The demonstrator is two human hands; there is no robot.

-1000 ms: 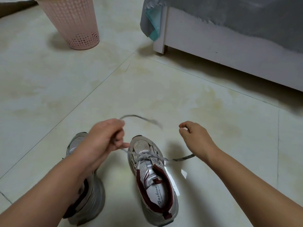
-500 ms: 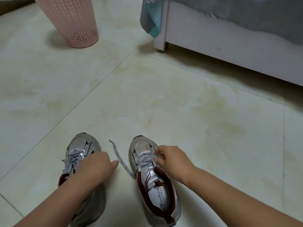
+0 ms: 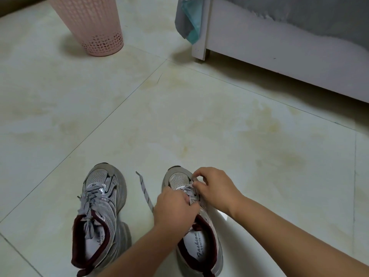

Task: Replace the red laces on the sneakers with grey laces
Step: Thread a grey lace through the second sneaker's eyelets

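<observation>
On the tiled floor (image 3: 179,116), wide bare tiles lie between the sneakers and the pink basket (image 3: 89,27) and bed frame (image 3: 279,56); over the right sneaker (image 3: 199,236), both hands meet; right hand (image 3: 215,186) pinches the grey lace (image 3: 144,191); left hand (image 3: 173,208) curls on its eyelets, grip hidden.

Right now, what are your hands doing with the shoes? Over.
Both hands on the right sneaker: left hand grips its laces, right hand pinches the grey lace near the toe. Left sneaker already grey-laced. Nothing in the way.
</observation>
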